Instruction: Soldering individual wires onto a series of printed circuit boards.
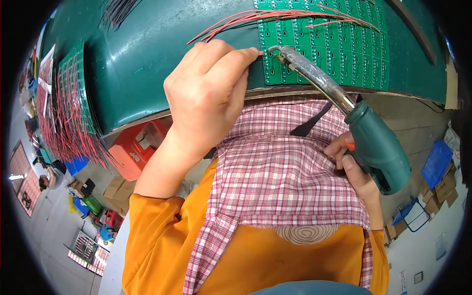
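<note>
My left hand [209, 88] is closed in a pinch on a red wire [261, 53], whose short end sticks out toward the near left corner of a green circuit board panel [350, 66]. In my right hand [356, 177] is a soldering gun [376, 142] with a dark green body and an orange-red trigger. Its long metal barrel points up and left, and the tip meets or hovers just over the board beside the wire end; which one I cannot tell. A loose bunch of red wires [290, 14] lies across the panel and the table beyond my left hand.
The green-topped table [132, 73] runs across the far side. At left, boards with many red wires [69, 110] hang over its edge. Dark wires [118, 12] lie at the back left, a dark bar [410, 27] at the right. A red plastic stool [132, 152] stands below the table.
</note>
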A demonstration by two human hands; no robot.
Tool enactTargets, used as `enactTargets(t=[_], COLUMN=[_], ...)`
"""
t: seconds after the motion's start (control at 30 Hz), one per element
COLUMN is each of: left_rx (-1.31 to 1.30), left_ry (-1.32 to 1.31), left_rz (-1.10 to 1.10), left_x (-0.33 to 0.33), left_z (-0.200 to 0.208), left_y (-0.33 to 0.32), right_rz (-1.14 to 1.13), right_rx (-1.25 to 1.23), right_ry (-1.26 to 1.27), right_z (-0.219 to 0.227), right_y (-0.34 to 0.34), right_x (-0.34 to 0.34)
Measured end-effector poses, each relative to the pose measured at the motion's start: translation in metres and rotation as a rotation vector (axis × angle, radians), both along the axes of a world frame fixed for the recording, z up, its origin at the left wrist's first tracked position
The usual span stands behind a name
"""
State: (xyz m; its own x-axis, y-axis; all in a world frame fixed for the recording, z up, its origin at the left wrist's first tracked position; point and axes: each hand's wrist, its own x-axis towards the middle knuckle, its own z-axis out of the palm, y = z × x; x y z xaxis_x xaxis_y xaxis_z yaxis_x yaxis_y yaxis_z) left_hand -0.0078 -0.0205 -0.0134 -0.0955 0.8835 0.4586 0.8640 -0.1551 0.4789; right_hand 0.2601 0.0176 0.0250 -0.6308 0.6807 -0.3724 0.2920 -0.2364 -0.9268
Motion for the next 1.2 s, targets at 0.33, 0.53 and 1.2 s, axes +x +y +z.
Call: enactTargets(t=[0.33, 0.53, 1.2], left_rx=[-0.009, -0.026, -0.037], left_ry=[0.083, 0.099, 0.083], left_rz=[0.051, 0.056, 0.008], left_x=[0.005, 0.006, 0.014], left_z=[-0.003, 0.002, 0.002], left_y=[0.002, 0.001, 0.011], right_rz=[0.01, 0.029, 0.008], right_rx=[0.008, 0.055, 0.07], right_ry=[-0.026, 0.047, 0.028], right_z=[0.0, -0.002, -0.004], right_y=[0.003, 0.002, -0.004], right_x=[-0.005, -0.001, 0.009])
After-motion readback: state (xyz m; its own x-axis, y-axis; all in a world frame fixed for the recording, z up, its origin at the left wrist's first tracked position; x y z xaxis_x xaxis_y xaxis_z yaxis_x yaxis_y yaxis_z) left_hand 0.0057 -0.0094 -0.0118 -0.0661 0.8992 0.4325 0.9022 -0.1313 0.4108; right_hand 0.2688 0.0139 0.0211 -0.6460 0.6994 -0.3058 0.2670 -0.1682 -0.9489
